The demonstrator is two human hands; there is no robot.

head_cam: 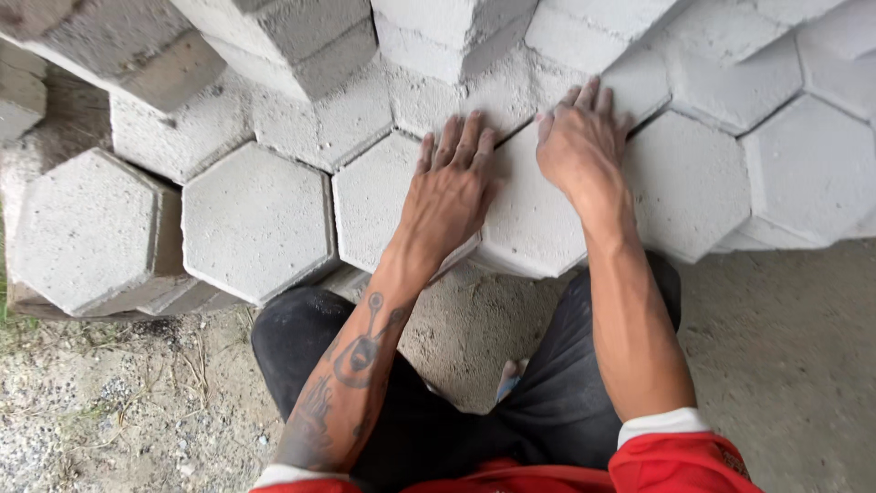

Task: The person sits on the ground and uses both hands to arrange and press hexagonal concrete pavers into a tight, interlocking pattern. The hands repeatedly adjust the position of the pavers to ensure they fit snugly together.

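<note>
A grey hexagonal concrete paver (529,219) lies at the front edge of a paved patch, between my two hands. My left hand (449,190) lies flat with fingers spread over the seam between that paver and the one to its left (370,196). My right hand (579,137) presses flat on the paver's upper right corner, fingers reaching onto the blocks behind. Neither hand grips anything.
Laid hexagonal pavers (803,169) stretch to the right and back. Loose pavers (255,219), (87,228) lie at the left, and stacked ones (283,36) stand behind. Bare sandy ground (785,365) and gravel (119,402) lie in front. My dark-trousered knees (301,338) are below.
</note>
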